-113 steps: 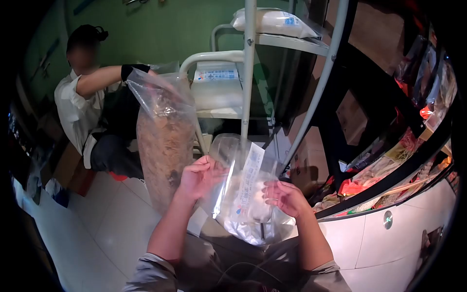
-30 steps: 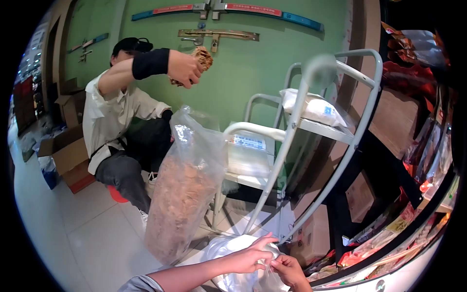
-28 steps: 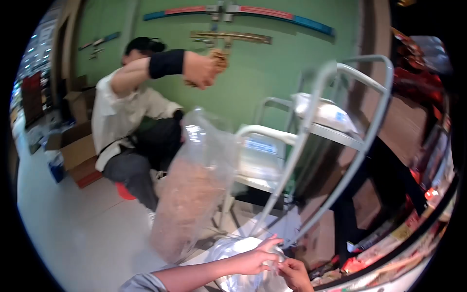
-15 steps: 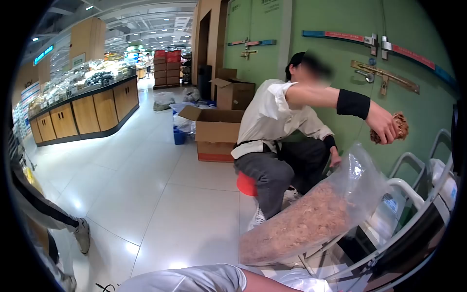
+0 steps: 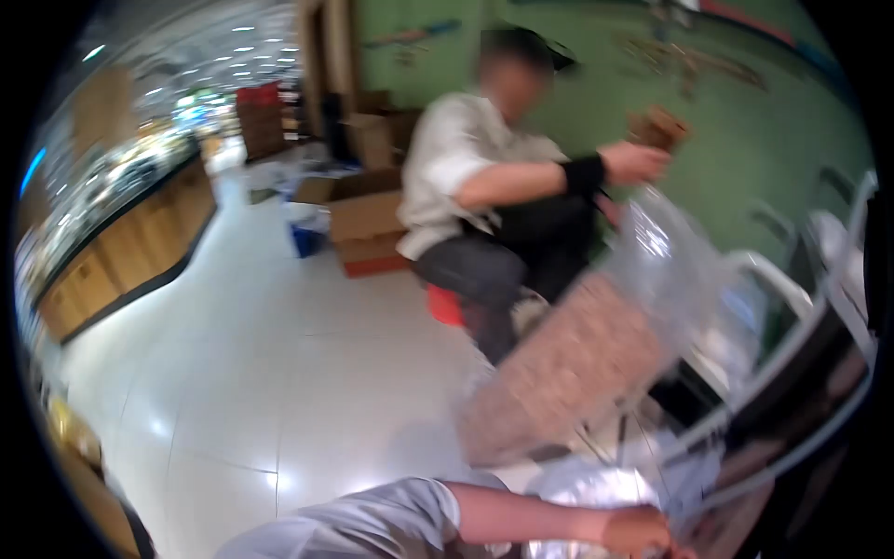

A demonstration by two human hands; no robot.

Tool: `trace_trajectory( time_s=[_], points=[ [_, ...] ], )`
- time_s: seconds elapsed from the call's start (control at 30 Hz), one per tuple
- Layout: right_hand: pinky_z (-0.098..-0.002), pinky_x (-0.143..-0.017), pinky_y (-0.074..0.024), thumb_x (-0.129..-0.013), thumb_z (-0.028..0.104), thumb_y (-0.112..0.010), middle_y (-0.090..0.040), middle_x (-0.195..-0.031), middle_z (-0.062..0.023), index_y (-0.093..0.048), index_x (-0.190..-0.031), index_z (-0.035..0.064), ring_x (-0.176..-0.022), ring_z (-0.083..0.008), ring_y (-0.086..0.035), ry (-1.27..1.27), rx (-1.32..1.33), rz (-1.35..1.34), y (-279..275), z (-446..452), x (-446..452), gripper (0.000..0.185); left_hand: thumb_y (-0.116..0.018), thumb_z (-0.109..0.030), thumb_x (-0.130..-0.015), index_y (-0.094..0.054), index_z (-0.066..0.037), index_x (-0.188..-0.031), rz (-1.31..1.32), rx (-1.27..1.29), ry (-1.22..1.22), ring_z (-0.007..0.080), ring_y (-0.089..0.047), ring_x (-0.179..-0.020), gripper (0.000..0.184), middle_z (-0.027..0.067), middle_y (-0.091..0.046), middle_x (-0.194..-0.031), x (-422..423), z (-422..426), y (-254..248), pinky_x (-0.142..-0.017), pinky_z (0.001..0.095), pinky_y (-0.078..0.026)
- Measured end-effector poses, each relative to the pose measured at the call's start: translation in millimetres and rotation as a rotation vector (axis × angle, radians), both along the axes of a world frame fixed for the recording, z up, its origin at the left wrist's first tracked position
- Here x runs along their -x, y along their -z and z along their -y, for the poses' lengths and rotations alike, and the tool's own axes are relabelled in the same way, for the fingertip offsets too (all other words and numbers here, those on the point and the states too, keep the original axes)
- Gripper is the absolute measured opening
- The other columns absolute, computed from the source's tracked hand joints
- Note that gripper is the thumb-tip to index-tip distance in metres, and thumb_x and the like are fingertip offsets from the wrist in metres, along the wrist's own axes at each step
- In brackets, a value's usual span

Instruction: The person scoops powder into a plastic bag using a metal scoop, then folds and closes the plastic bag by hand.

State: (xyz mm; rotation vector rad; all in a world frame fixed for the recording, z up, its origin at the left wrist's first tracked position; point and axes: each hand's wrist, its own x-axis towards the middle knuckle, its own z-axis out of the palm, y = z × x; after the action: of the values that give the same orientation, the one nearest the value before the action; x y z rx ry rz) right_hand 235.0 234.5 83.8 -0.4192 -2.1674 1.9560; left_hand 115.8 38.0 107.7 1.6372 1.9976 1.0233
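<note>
My left hand reaches across the bottom edge from a grey short sleeve. Its fingers are blurred and partly cut off, so what they hold, if anything, does not show. Beside the forearm lies crumpled shiny clear plastic. Just beyond it leans a tall clear plastic bag, more than half full of brown shredded-looking dried material. My right hand is out of sight. Across the bag, a seated person in a cream shirt holds a brown dried clump above the bag's top.
White metal tube frames stand at the right by a green wall. Behind the seated person is an open cardboard box, with a blue bin alongside. A wooden display counter runs along the left.
My left forearm and hand have come into view, extending rightward. The seated person's hand with the clump has drawn back toward their body. The view has shifted.
</note>
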Motion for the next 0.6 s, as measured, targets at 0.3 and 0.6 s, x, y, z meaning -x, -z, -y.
trace_trajectory(
  time_s=[0.3,0.6],
  points=[
    [-0.0255,-0.045,-0.0465,-0.086,0.015,-0.071,-0.058,-0.059,-0.0042,-0.056,-0.065,0.0010,-0.049,-0.0112,-0.058,0.177,-0.030,0.203,2.0,6.6,16.5,0.029,-0.071,-0.017,-0.079,-0.061,-0.008,-0.089,-0.127,0.105,-0.208,0.0346,-0.064,-0.081,0.017,0.0107,-0.067,-0.084,12.8,25.8,-36.4,-0.068,0.0427,-0.049],
    [-0.0242,-0.051,-0.0489,-0.088,0.025,-0.071,-0.060,-0.061,-0.0050,-0.058,-0.068,0.0007,-0.053,-0.0106,-0.059,0.053,0.050,0.189,-14.2,10.6,24.9,0.034,-0.063,-0.004,-0.079,-0.059,-0.003,-0.086,-0.079,0.060,-0.261,0.0366,-0.063,-0.083,0.008,0.0160,-0.065,-0.085,15.5,32.1,-46.4,-0.071,0.0452,-0.049]
  ],
)
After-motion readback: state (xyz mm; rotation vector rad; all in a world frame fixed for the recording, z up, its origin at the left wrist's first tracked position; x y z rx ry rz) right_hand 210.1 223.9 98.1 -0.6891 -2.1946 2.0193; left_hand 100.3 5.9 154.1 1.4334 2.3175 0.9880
